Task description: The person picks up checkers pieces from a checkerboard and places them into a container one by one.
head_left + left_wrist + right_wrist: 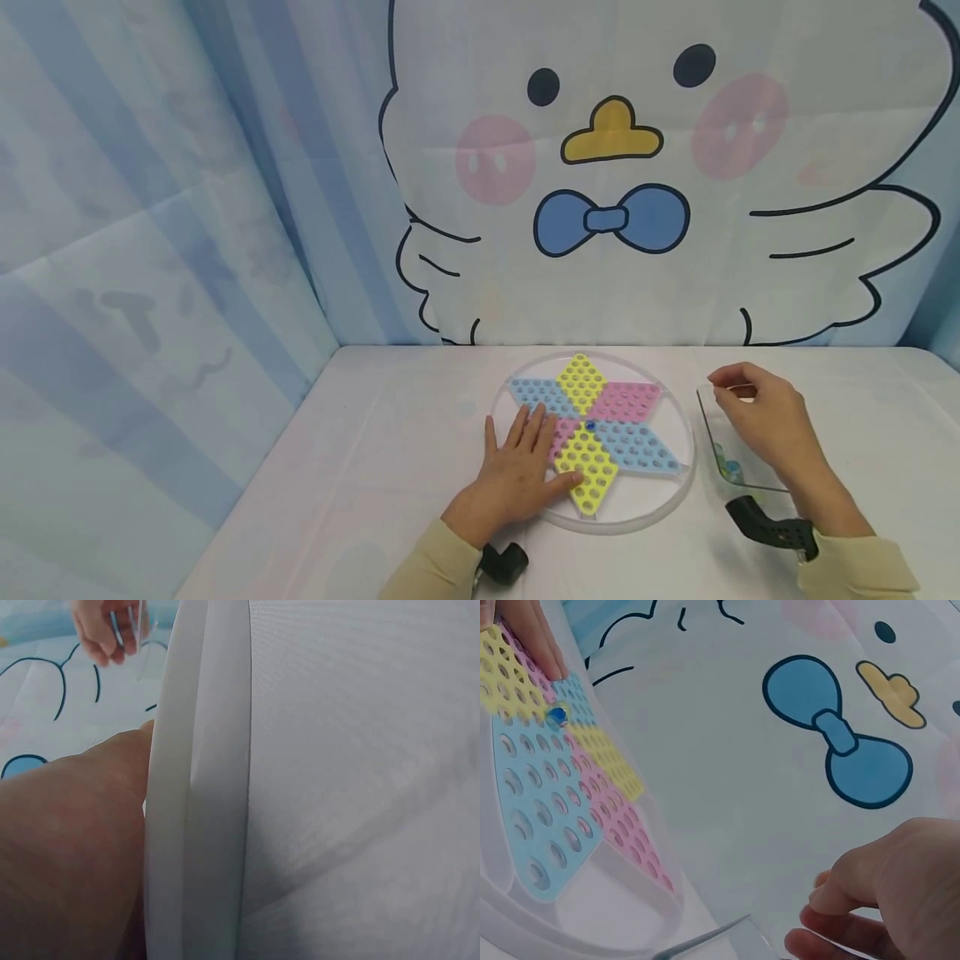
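A round Chinese checkers board (648, 514) has a star of yellow, pink and light blue sections full of holes. My left hand (521, 475) lies on its left side, fingers spread and straight, with the thumb over the near yellow section. A blue marble (557, 715) sits in the middle of the star. My right hand (765, 417) hovers at the far end of a clear box (708, 429), thumb and fingers bent towards each other near the rim. I cannot tell whether they pinch anything. Several green and blue marbles (729, 467) lie in the box's near left corner.
The board and box stand on a white-covered table (330, 500). Behind hangs a curtain (585, 292) printed with a white cartoon bird wearing a blue bow tie. Black wrist mounts (768, 525) show under both forearms.
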`<move>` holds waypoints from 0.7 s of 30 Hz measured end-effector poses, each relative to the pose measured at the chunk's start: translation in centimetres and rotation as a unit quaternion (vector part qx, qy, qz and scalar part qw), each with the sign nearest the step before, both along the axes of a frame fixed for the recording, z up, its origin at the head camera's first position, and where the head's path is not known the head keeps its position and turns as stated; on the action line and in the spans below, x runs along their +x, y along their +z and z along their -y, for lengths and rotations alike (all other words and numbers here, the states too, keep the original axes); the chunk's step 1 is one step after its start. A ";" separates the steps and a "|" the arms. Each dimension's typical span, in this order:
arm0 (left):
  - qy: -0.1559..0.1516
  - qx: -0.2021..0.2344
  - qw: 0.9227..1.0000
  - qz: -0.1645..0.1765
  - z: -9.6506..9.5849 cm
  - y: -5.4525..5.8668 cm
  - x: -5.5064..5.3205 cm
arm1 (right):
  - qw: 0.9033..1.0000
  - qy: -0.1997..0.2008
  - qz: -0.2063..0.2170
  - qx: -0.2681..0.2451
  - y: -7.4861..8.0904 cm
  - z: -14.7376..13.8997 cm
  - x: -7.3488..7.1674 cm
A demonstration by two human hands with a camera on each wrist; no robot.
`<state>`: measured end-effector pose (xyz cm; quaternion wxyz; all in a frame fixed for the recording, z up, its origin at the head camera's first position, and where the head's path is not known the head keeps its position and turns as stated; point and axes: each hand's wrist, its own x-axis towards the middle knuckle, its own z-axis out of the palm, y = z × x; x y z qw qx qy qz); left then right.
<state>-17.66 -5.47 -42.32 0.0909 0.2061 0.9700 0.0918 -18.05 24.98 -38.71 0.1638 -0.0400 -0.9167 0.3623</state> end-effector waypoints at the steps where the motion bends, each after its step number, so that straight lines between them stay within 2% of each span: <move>1: 0.000 0.000 1.000 -0.001 0.0 0.0 0.0 | 1.000 0.001 -0.008 -0.001 0.1 0.1 0.0; 12: 0.002 -0.004 1.000 0.000 -0.1 0.0 -0.1 | 0.999 0.007 -0.052 -0.011 0.9 1.2 0.4; 21: 0.002 -0.001 1.000 -0.001 0.0 -0.1 0.0 | 0.996 0.036 -0.077 -0.014 0.9 2.3 0.3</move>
